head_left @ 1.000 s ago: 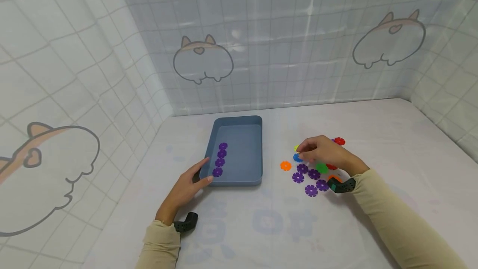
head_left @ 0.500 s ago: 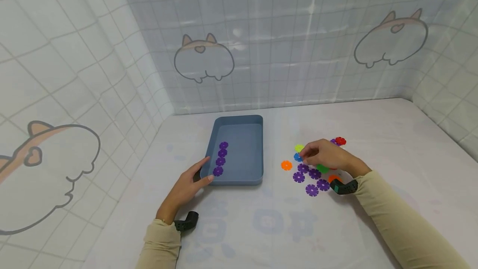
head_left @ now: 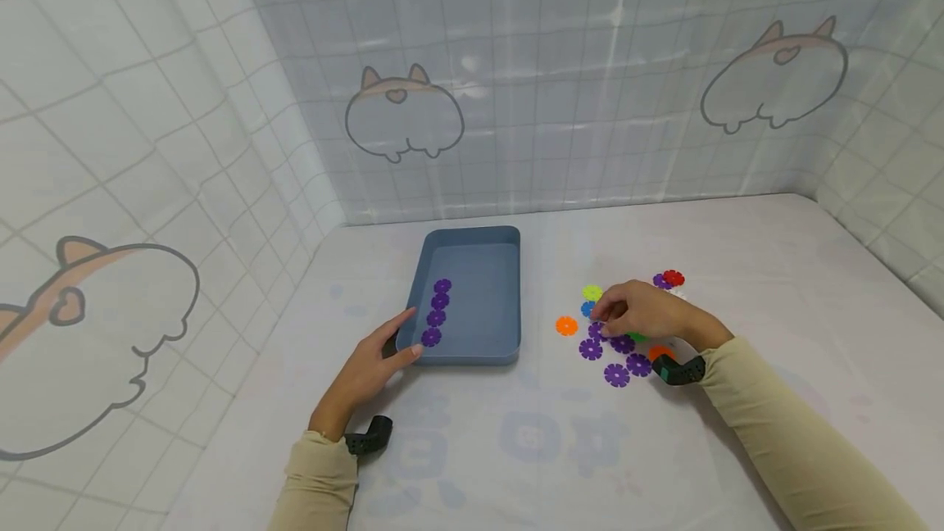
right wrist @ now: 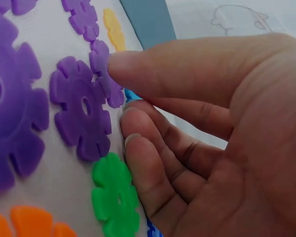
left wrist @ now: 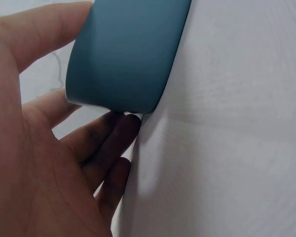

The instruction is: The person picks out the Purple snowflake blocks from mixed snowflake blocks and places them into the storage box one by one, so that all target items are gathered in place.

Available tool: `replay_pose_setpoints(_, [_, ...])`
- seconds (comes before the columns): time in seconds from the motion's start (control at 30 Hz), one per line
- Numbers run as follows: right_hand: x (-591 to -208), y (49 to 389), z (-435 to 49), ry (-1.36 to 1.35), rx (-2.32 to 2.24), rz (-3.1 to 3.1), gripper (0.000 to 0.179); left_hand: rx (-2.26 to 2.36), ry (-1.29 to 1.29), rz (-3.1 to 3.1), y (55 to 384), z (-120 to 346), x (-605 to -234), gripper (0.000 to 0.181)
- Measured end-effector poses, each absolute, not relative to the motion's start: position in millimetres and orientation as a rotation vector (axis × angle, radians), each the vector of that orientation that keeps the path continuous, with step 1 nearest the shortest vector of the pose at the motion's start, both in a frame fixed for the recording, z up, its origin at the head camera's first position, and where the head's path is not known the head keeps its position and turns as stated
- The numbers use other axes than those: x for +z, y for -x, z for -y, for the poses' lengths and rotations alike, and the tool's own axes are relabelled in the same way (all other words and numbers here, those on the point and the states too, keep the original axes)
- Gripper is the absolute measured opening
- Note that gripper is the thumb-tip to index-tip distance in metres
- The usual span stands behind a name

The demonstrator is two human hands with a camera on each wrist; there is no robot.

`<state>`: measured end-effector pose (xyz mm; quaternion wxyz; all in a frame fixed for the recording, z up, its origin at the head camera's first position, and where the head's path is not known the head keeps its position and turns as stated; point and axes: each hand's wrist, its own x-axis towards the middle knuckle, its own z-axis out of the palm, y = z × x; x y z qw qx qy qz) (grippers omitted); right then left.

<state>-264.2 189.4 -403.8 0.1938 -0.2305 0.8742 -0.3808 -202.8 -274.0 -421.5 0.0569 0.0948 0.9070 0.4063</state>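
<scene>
My left hand [head_left: 369, 369] grips the near left corner of a blue-grey tray [head_left: 481, 359], thumb over the rim and fingers outside the wall. Purple notched plastic discs [head_left: 437, 317] lie in a column inside the tray. My right hand [head_left: 640, 310] is low over a scatter of such discs at right. In the right wrist view its thumb overlaps a purple disc [right wrist: 99, 59] lying on the table, with its bent fingers at the far side and a gap between thumb and fingertips. Another purple disc [right wrist: 81, 108] and a green disc [right wrist: 116, 197] lie close by.
Around the right hand lie an orange disc [head_left: 566, 326], a yellow disc [head_left: 592, 292], a blue disc [head_left: 587, 309], a red disc [head_left: 673, 278] and several more purple ones. White tiled-pattern sheeting [head_left: 546, 88] stands behind and beside the table [head_left: 516, 465].
My right hand has shifted slightly toward me, from beside the blue and yellow discs to over a purple one, uncovering the yellow disc. The left hand keeps its place on the tray.
</scene>
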Motion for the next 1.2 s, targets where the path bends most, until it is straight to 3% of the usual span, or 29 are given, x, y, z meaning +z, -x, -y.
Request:
replay_pose_setpoints(0.77, [-401.8, 262.4, -185.2, 0.707, -1.022, -2.489, 0.015, 1.238, -0.283, -2.757, 201.2, 272.8, -419.7, 0.074])
replay_pose_setpoints(1.2, [-401.5, 261.5, -184.6, 0.654, -0.998, -2.487, 0.022, 1.244, -0.278, -2.748, 202.2, 272.8, -421.0, 0.074])
